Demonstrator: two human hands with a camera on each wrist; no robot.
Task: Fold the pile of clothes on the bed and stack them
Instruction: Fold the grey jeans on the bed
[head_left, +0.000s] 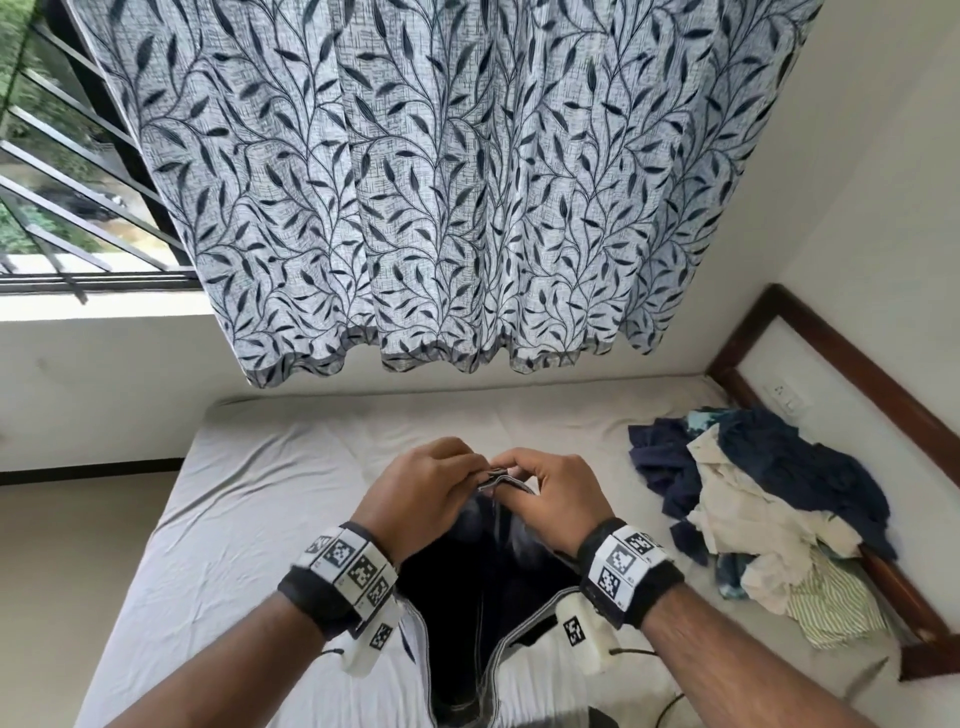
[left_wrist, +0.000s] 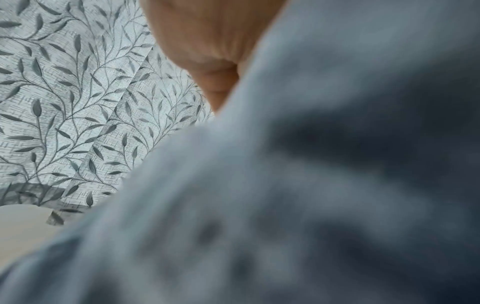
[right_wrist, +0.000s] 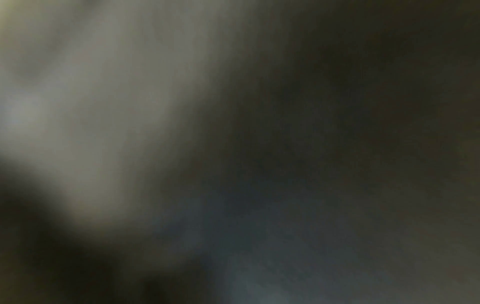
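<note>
Jeans (head_left: 488, 597), heavy and stiffish, hang from both hands' pinch, left hand (head_left: 421, 493) and right hand (head_left: 550, 499), at the waistband, above the bed's (head_left: 270, 467) near edge.

Daylight enters through the window (head_left: 62, 156), far left of the hands (head_left: 488, 493), leaving the bed (head_left: 270, 493) evenly lit with soft shadows. The head view bows straight lines at its edges. The left wrist view shows blurred fabric (left_wrist: 311, 185) against a sharp curtain (left_wrist: 78, 102). The right wrist view is dim, wholly unfocused.
</note>
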